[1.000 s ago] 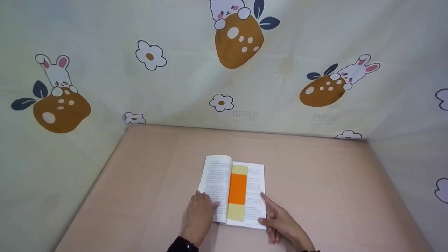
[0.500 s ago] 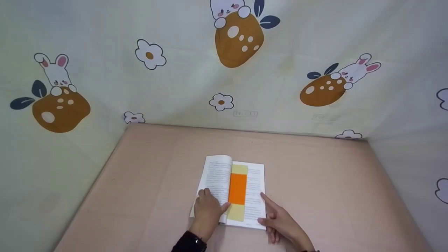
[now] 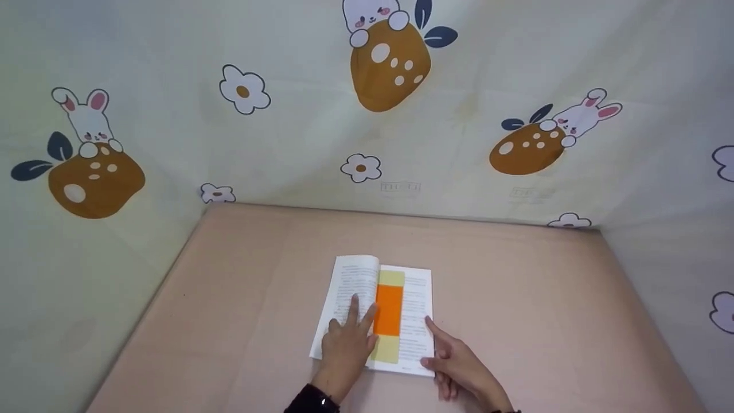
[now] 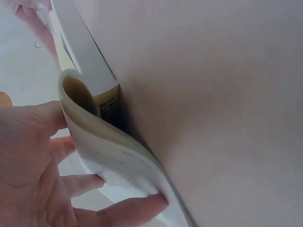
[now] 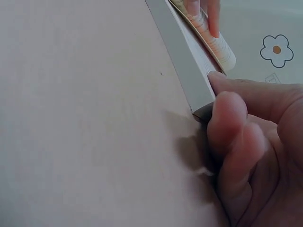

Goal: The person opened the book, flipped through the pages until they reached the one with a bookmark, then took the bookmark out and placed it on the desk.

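An open paperback book [image 3: 417, 312] lies on the table, its left pages bulging up beside the gutter. Along the gutter on the right page is a flat pale green bookmark-like strip [image 3: 388, 351] with an orange middle. My left hand [image 3: 347, 350] rests with spread fingers on the left pages, index finger and thumb reaching the strip's left edge. In the left wrist view its fingertips press the curved pages [image 4: 113, 161]. My right hand [image 3: 465, 367] holds the book's lower right edge, thumb on the page. The right wrist view shows its curled fingers [image 5: 229, 118] at the book's corner.
A pinkish-beige cloth covers the table [image 3: 275, 275]. Behind it and at both sides hangs a pale curtain [image 3: 298, 132] printed with rabbits, brown fruits and flowers. A dark cuff [image 3: 312, 400] sits on the left wrist.
My left hand has moved from the book's left edge inward across the left pages toward the gutter, its fingers spreading out. The right hand, book and strip stay put.
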Action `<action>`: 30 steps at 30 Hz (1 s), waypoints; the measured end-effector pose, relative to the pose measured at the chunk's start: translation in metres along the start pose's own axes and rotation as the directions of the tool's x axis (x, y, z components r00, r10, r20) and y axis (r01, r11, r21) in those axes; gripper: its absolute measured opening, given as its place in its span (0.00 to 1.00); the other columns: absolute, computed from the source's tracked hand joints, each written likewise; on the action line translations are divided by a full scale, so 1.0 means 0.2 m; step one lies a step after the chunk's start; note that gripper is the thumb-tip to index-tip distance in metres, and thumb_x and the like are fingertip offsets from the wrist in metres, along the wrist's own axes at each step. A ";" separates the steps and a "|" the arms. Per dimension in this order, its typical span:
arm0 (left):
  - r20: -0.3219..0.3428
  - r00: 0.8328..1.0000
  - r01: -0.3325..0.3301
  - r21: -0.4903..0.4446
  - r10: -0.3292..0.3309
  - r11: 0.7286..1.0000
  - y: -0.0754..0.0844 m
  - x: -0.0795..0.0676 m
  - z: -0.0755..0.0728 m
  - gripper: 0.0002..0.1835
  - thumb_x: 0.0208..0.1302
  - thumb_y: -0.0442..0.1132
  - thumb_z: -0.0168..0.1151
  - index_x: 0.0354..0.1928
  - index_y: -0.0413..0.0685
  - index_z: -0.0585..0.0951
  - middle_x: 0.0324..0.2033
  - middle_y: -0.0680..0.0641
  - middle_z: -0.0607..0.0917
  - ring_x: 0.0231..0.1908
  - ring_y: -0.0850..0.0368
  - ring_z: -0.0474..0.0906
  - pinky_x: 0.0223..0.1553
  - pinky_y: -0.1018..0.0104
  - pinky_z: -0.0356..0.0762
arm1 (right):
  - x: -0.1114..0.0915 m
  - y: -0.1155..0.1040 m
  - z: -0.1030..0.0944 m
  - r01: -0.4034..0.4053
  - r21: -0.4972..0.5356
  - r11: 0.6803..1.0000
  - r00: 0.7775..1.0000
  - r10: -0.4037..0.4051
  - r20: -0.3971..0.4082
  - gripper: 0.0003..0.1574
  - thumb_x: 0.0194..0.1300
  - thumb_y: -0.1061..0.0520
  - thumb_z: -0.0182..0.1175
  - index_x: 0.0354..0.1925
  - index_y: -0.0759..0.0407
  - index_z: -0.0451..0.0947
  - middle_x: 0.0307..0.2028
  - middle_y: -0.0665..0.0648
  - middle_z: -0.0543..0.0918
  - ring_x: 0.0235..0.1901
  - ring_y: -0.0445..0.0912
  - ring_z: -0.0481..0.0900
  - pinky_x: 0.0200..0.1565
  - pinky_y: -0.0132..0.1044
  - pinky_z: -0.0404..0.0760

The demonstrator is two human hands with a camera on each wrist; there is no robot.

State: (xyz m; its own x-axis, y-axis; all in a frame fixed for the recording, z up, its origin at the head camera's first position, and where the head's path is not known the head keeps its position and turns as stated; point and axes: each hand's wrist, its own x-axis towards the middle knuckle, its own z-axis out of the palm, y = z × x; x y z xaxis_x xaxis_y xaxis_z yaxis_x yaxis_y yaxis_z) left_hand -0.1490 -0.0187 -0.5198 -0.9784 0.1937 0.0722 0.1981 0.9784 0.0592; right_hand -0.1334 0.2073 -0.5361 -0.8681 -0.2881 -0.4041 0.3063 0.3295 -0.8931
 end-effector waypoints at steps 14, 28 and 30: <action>0.021 0.998 0.062 0.007 -0.062 0.998 -0.14 -0.04 0.03 0.30 0.60 0.55 0.55 0.63 0.51 0.71 0.63 0.49 0.72 0.38 0.53 0.66 0.28 0.63 0.71 | 0.07 -0.18 0.25 -0.016 -0.176 0.984 0.951 -0.039 -0.306 0.36 0.62 0.66 0.48 0.64 0.79 0.51 0.21 0.57 0.77 0.13 0.42 0.75 0.17 0.34 0.78; 0.055 0.996 0.058 0.092 -0.063 0.994 -0.16 -0.01 0.00 0.31 0.60 0.54 0.57 0.63 0.49 0.71 0.62 0.46 0.72 0.38 0.52 0.68 0.29 0.64 0.73 | 0.18 -0.16 0.24 0.085 0.088 0.992 0.977 -0.066 -0.204 0.20 0.66 0.56 0.54 0.47 0.73 0.72 0.19 0.52 0.78 0.14 0.39 0.76 0.20 0.32 0.80; 0.056 0.996 0.060 0.100 -0.065 0.993 -0.16 -0.01 0.00 0.31 0.59 0.55 0.57 0.63 0.49 0.71 0.62 0.46 0.72 0.37 0.53 0.68 0.28 0.65 0.72 | 0.20 -0.15 0.24 0.084 0.058 0.995 0.979 -0.072 -0.189 0.17 0.67 0.55 0.54 0.43 0.70 0.74 0.16 0.51 0.77 0.11 0.39 0.75 0.18 0.31 0.78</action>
State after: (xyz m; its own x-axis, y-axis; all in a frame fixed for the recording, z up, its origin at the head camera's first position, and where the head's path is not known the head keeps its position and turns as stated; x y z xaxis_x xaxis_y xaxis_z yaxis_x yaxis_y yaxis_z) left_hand -0.1527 -0.0510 -0.5211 -0.9910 0.1330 0.0125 0.1324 0.9905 -0.0362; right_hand -0.1590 0.1433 -0.5344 -0.9460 -0.1358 -0.2943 0.2545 0.2511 -0.9339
